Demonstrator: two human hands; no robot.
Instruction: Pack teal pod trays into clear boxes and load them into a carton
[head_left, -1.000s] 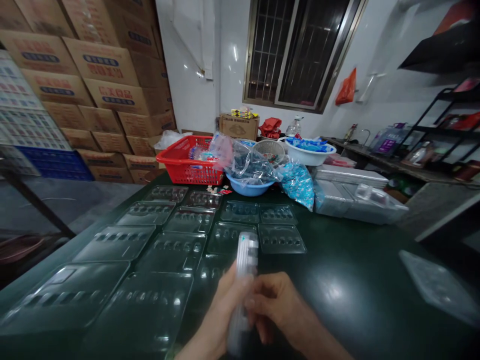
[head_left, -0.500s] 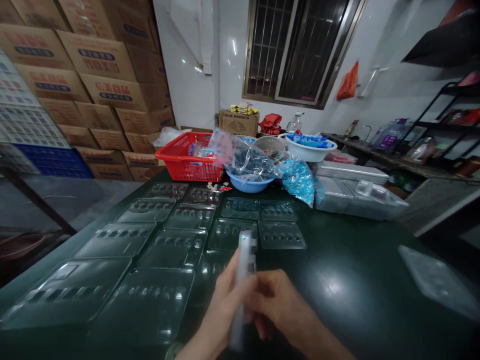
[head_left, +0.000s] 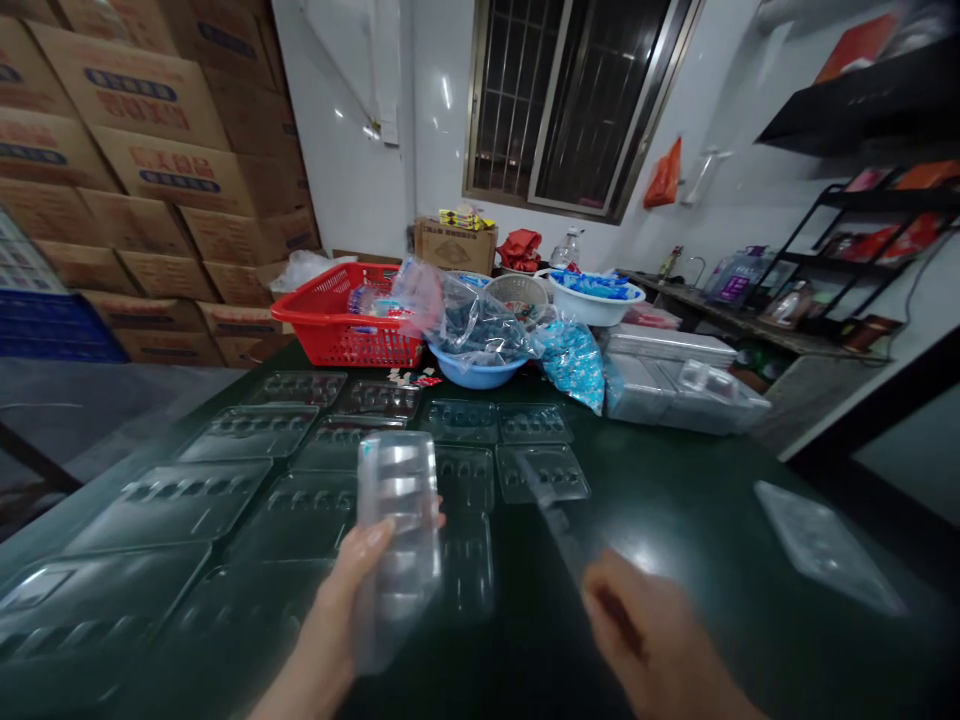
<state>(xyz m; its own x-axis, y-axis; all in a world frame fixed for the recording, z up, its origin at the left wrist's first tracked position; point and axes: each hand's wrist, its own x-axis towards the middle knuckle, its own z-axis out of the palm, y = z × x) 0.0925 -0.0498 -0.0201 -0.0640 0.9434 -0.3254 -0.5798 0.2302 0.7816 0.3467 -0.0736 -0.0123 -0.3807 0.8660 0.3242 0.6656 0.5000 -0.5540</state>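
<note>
My left hand [head_left: 358,572] grips a stack of clear plastic trays [head_left: 399,535], held upright above the table with the thumb on its face. To the right, my right hand [head_left: 645,630] pinches a single clear plastic tray [head_left: 559,520], seen nearly edge-on and blurred. Several similar clear trays with a row of moulded bumps lie in rows on the dark green table; one of them [head_left: 544,472] is just beyond the tray in my right hand. The lower end of the stack is smeared by motion.
At the table's back stand a red basket [head_left: 345,345], a blue basin [head_left: 480,374], a bag of light-blue packets [head_left: 574,365] and stacked clear trays [head_left: 682,392]. Another clear tray [head_left: 821,540] lies far right. Cardboard boxes [head_left: 172,180] are piled at the left.
My hands have come apart. The stack has moved left in my left hand, its face turned toward me, while my right hand has moved right with one tray. The view has shifted rightward.
</note>
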